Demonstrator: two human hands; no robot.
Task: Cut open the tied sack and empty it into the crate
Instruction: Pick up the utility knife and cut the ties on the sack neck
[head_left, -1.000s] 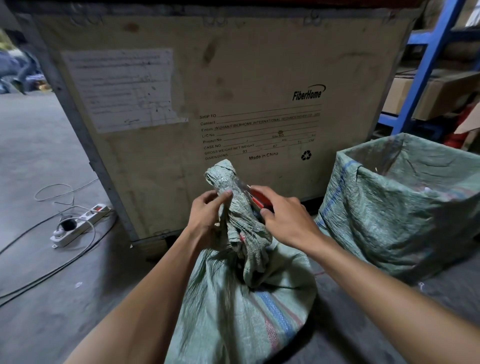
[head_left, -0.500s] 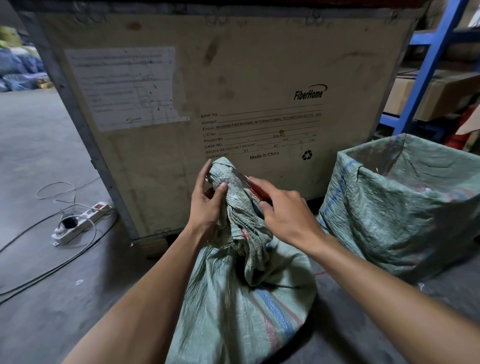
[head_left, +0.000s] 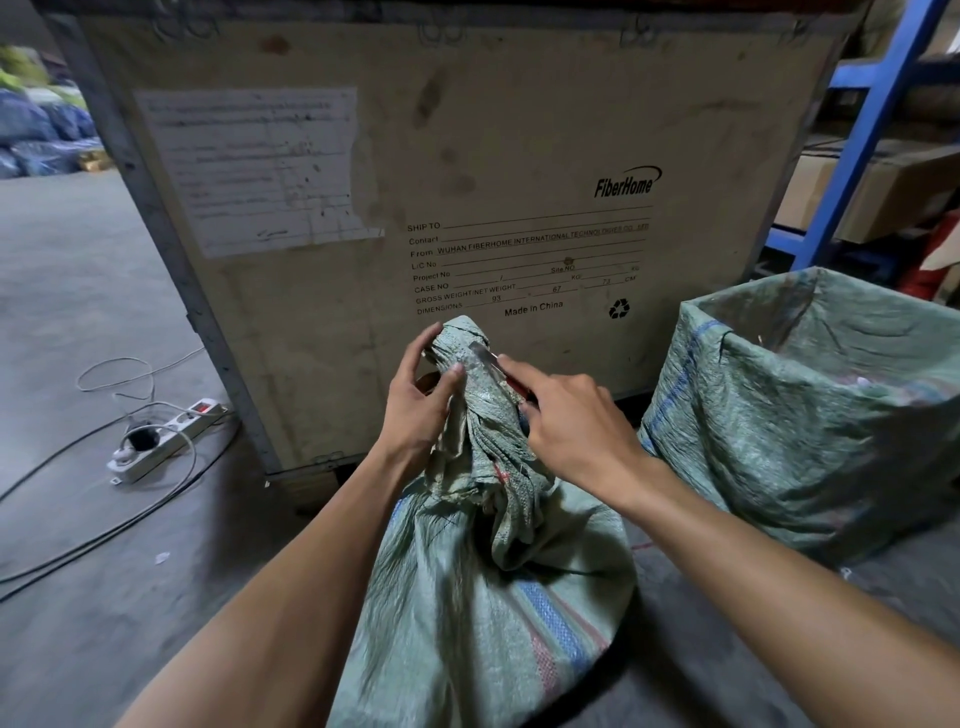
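Now the knife has been slid up against the twisted neck of the sack, so the cut looks close. The neck is pinched by the left hand. The knife is gripped by the right hand. Behind stands the crate, its top edge high above; open floor lies left.

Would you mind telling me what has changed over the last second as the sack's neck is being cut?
The left hand shifted its grip higher up the tied neck of the sack, fingers now wrapping near the top. The right hand kept the red-handled knife, its blade now laid across the neck nearer the top. The sack, wooden crate, open sack and power strip stayed put.
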